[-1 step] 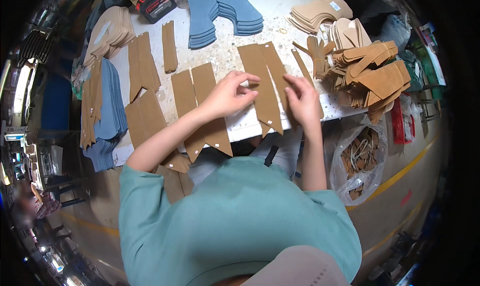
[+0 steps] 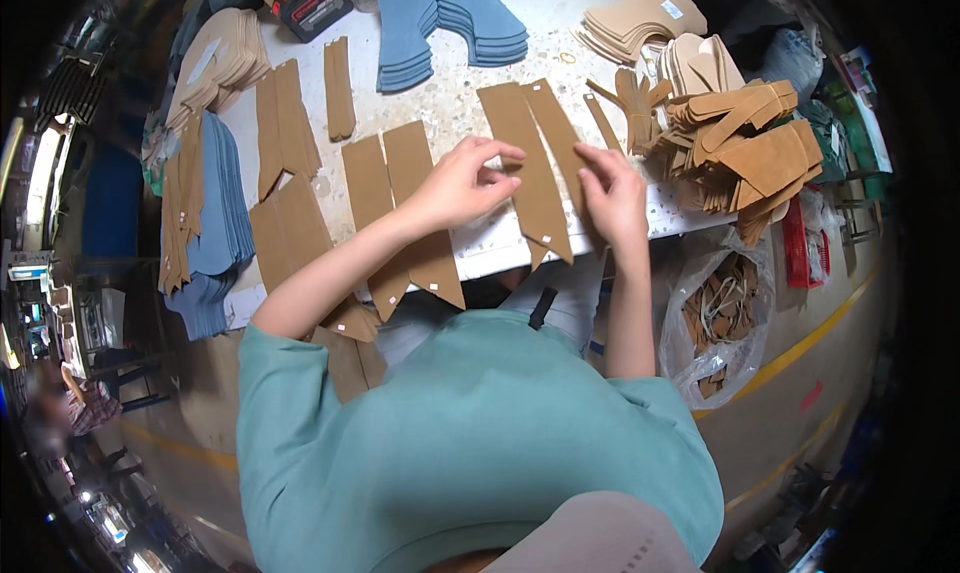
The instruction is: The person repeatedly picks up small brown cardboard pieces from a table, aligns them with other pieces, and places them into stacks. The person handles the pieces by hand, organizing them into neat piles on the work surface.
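Brown, flat, elongated leather-like strips (image 2: pixel 538 193), quantity 2, lie between the part-open left hand (image 2: pixel 462 186) and part-open right hand (image 2: pixel 616 199), fingertips (image 2: pixel 514 154) at outer edges.

I see plain brown strips (image 2: pixel 538 188) toward one o'clock, bearing small white marks (image 2: pixel 546 239); farther out, pale beige pieces (image 2: pixel 630 21). Slate-blue pieces (image 2: pixel 500 48) sit at twelve on a white, brown-speckled surface (image 2: pixel 450 108). Red basket (image 2: pixel 798 243) at three, yellow floor line (image 2: pixel 800 351) at four, plain teal shirt (image 2: pixel 510 423) at six.
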Motion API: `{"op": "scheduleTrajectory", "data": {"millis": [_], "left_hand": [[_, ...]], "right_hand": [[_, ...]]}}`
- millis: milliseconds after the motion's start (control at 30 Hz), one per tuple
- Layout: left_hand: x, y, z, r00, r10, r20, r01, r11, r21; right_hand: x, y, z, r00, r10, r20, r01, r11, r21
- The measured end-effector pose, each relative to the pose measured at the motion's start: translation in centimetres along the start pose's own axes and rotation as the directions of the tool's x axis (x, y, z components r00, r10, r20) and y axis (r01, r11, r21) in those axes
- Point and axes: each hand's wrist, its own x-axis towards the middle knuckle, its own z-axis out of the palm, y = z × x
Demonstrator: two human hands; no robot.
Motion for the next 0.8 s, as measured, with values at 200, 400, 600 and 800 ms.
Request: {"op": "scheduleTrajectory", "data": {"millis": [200, 400, 600, 800], "left_hand": [[1.0, 0.3, 0.6, 0.998, -0.04, 0.057, 0.039, 0.999, 0.017], [-1.0, 0.2, -2.9, 0.999, 0.033, 0.037, -0.032, 0.999, -0.021], [-6.9, 1.3, -9.8, 0.927, 0.132, -0.35, -0.019, 0.951, 0.309], [-14.1, 1.1, -9.6, 0.889, -0.179, -0.422, 0.341, 0.874, 0.346]], "right_hand": [[0.7, 1.2, -1.4, 0.999, -0.042, 0.022, 0.044, 0.996, -0.073], [0.1, 1.0, -0.2, 0.997, -0.081, 0.005, 0.081, 0.992, -0.099], [-0.8, -0.4, -0.2, 0.975, -0.221, -0.023, 0.177, 0.837, -0.518], [-2.5, -4.5, 2.6, 0.964, -0.137, 0.227, 0.118, 0.988, 0.096]]}}
